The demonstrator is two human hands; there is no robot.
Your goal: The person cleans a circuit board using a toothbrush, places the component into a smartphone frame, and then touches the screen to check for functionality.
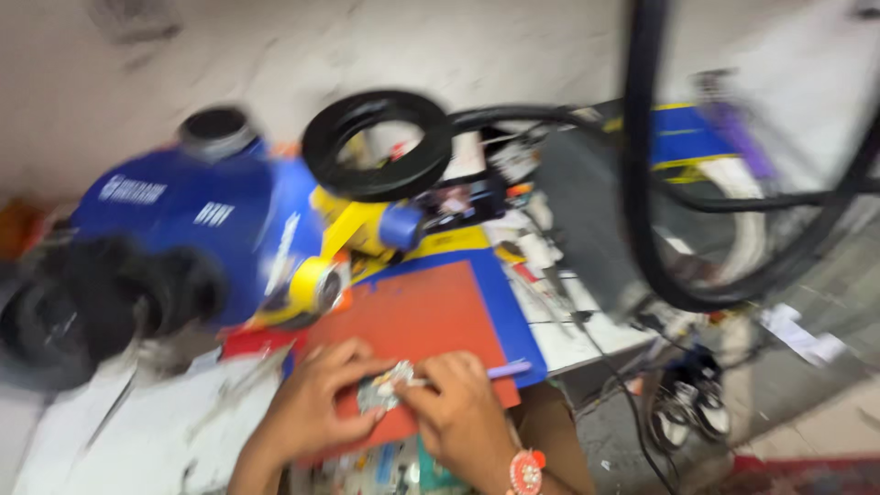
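My left hand (316,403) pinches a small, flat, silvery part (380,390) over a red mat (431,312) near the bench's front edge. My right hand (458,412) touches the same part and holds a thin tool with a purple handle (509,370) that points right. A round red ornament (527,470) sits on my right wrist. The picture is blurred, so the part's details do not show.
A blue microscope body (183,211) with black eyepieces (110,293) and a black ring light (378,144) stands behind the mat. Yellow and blue fittings (362,229) sit beside it. Thick black cables (642,183) loop on the right. Shoes (692,403) lie on the floor.
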